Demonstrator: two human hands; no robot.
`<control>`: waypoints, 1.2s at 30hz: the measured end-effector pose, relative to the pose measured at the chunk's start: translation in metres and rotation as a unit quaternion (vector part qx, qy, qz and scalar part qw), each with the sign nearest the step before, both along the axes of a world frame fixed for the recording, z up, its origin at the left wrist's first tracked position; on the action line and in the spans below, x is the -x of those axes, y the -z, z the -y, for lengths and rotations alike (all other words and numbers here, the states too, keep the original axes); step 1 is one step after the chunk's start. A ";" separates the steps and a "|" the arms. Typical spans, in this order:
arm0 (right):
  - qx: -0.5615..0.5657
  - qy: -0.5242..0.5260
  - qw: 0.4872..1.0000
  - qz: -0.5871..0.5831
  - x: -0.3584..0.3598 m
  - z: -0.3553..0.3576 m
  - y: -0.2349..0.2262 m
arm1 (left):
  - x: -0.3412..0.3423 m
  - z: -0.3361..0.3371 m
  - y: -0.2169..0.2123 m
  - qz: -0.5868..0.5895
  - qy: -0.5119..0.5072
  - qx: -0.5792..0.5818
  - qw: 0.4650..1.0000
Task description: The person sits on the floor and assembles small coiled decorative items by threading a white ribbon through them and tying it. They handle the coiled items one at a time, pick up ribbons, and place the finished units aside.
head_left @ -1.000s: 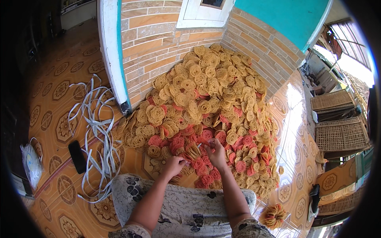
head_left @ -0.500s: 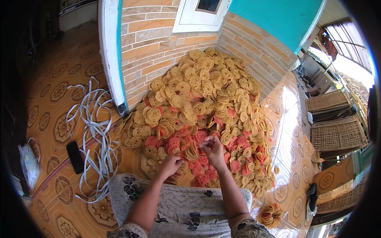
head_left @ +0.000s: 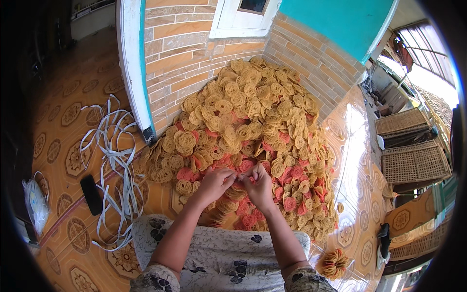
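My left hand (head_left: 216,186) and my right hand (head_left: 258,189) meet fingertip to fingertip over the near part of a big heap. Both are closed in a pinch; whatever is between the fingers is too small to make out. The heap of round, lacy crackers (head_left: 253,109) is mostly tan, with coral-pink ones (head_left: 243,208) mixed in near my hands. Just under my fingers lies a stack of tan crackers (head_left: 235,193), partly hidden by the hands. A patterned cloth (head_left: 214,253) covers my lap.
Loose white straps (head_left: 121,194) lie tangled on the tiled floor at left, beside a dark phone (head_left: 91,194) and a plastic bag (head_left: 36,202). A round bundle of crackers (head_left: 333,264) sits at lower right. Brick-tiled walls (head_left: 180,48) back the heap; woven racks (head_left: 416,163) stand far right.
My left hand has moved up and right to meet the right hand, which has shifted slightly left. The stack of crackers between them is now mostly covered by my fingers.
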State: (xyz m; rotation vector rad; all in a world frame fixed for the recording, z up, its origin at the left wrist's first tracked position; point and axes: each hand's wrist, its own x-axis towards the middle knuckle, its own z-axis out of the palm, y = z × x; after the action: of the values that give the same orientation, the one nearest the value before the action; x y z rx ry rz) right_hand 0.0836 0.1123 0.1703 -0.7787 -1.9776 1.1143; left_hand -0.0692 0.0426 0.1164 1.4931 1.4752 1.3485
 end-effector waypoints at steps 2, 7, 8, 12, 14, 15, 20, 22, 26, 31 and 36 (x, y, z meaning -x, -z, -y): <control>-0.038 -0.023 0.999 -0.011 0.001 -0.002 0.000 | -0.007 -0.001 0.002 0.060 -0.025 -0.057 0.996; 0.060 0.028 0.994 -0.086 0.006 -0.012 0.000 | -0.024 0.009 0.004 -0.108 -0.079 -0.042 0.990; 0.040 0.030 0.995 -0.091 0.005 -0.013 0.002 | -0.025 0.009 0.006 -0.102 -0.076 0.004 0.992; 0.022 0.039 0.993 -0.113 0.001 -0.013 0.013 | -0.019 0.008 0.014 -0.179 -0.073 0.045 0.980; 0.040 0.057 0.987 -0.143 0.001 -0.008 0.017 | -0.019 0.008 0.014 -0.252 -0.082 0.065 0.962; 0.032 0.049 0.990 -0.130 0.000 -0.006 0.017 | -0.020 0.009 0.012 -0.190 -0.095 -0.001 0.977; 0.008 0.006 0.999 -0.038 -0.004 0.000 -0.001 | -0.019 0.009 -0.014 -0.036 -0.162 -0.190 0.968; 0.005 -0.004 0.999 -0.049 -0.004 -0.002 -0.010 | -0.014 0.013 -0.023 -0.072 -0.072 -0.101 0.990; -0.010 0.014 0.995 -0.099 -0.005 -0.010 -0.018 | -0.017 0.011 -0.023 -0.016 -0.050 -0.057 0.997; 0.111 -0.021 0.975 -0.190 -0.004 -0.026 0.009 | -0.018 0.002 0.003 0.024 -0.079 -0.031 0.996; -0.039 -0.014 0.988 0.148 -0.011 -0.050 0.075 | 0.001 -0.003 0.040 0.026 -0.130 0.023 0.991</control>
State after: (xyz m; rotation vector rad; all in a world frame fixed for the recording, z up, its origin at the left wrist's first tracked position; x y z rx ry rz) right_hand 0.0945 0.1625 0.0952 -0.9198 -2.2696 0.9758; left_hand -0.0697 0.0456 0.0763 1.2584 1.7000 1.4809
